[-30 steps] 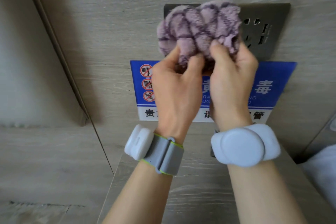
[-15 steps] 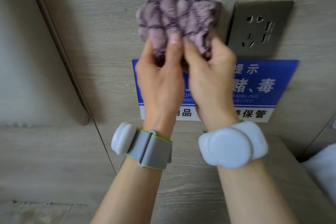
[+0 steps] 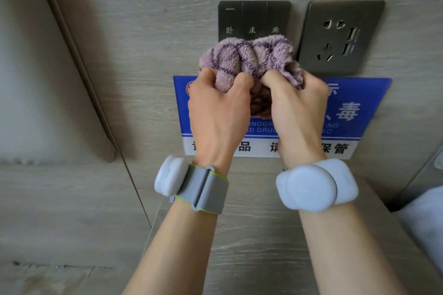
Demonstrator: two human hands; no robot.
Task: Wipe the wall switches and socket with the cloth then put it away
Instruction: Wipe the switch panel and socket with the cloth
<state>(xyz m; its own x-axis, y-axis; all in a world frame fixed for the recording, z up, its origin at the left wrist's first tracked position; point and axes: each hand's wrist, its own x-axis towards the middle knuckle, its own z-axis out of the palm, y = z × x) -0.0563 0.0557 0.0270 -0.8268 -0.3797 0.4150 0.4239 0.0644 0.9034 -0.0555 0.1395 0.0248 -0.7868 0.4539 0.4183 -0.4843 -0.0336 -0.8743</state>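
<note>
A bunched purple fleece cloth [image 3: 249,60] is held against the wood-grain wall, covering the lower edge of the dark three-key switch plate [image 3: 254,19]. My left hand [image 3: 218,112] grips the cloth's left side and my right hand [image 3: 297,112] grips its right side, both with fingers curled into the fabric. The dark socket plate [image 3: 340,36] with USB ports sits just right of the cloth, uncovered. Most of the switch plate shows above the cloth.
A blue and white warning sign [image 3: 354,112] is fixed to the wall below the plates, partly behind my hands. A wooden bedside top [image 3: 263,246] lies under my forearms. A padded headboard [image 3: 36,79] is at left, white bedding [image 3: 426,223] at right.
The cloth and both hands moved from the socket leftward over the switch plate, then down to its lower edge, uncovering the socket and most of the switches.
</note>
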